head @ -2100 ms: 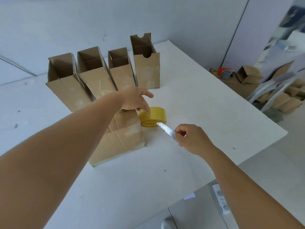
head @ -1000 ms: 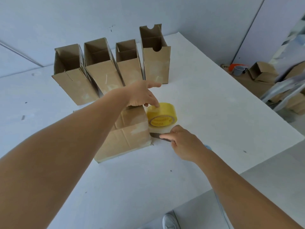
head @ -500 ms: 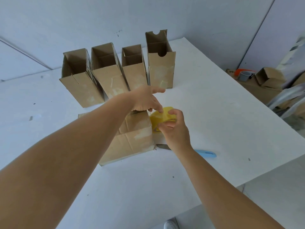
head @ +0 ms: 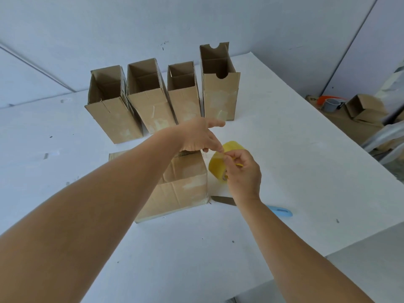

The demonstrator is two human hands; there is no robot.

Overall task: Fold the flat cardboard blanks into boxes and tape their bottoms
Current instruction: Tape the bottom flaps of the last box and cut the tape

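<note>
A folded cardboard box stands bottom-up at the middle of the white table. My left hand rests on its top, thumb stretched out, fingertips reaching down to the yellow tape roll. My right hand grips that roll and holds it off the table beside the box's right edge. Behind them several open-topped boxes stand in a row, the leftmost and the rightmost with a notched flap.
A knife lies on the table right of the box, its blade partly under my right wrist, its blue handle toward the table's right edge. On the floor at right are more cardboard boxes and a grey cup.
My right hand put the knife down on the table, took hold of the tape roll and lifted it. My left hand stayed on the box.
</note>
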